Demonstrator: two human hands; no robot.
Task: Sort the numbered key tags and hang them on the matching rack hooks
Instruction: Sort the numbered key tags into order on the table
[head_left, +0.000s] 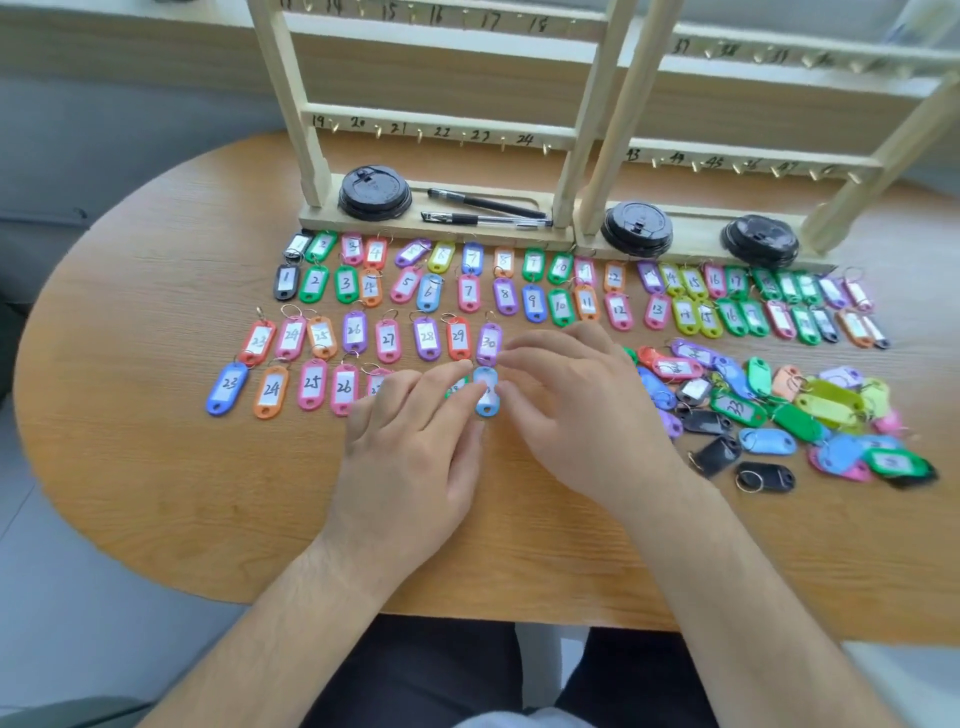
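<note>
Coloured numbered key tags lie in ordered rows on the wooden table (156, 467), from tag 1 (286, 281) at the left to tag 30 (489, 343). A light blue tag (487, 392) lies just below tag 30. My left hand (410, 447) and my right hand (582, 405) both rest over it, with straight fingertips touching its sides. Its number is hidden. An unsorted heap of tags (789, 410) lies at the right. Two wooden racks (441, 130) with numbered hooks stand behind, and no tags hang on the hooks in view.
Three black cup lids (375, 192) sit on the rack bases, along with two pens (485, 210). The table's rounded edge curves at the left and its front edge runs just above my lap.
</note>
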